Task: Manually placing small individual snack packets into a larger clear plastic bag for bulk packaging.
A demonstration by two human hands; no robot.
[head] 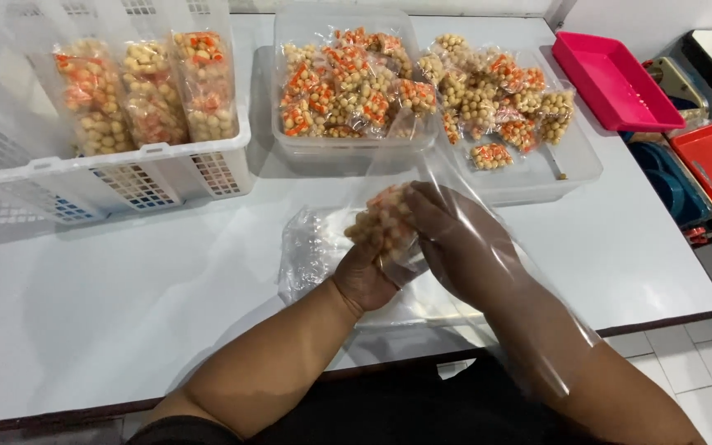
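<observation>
1. The left hand (366,276) is closed under a small packet of round snacks (382,216); the right hand (455,239) closes over its side, inside a long clear plastic bag (488,272).
2. Step in hand, by my reading: sliding the packet into the bag, above the white table (125,280). The next move calls for holding the bag mouth wide.
3. Count: three filled bags in the white basket (138,177); two clear tubs (348,152) of loose packets, too many to count; two red trays (611,78).

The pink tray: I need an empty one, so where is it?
In the head view, the pink tray sits at the table's far right corner, beside the clear tub of snack packets.
</observation>
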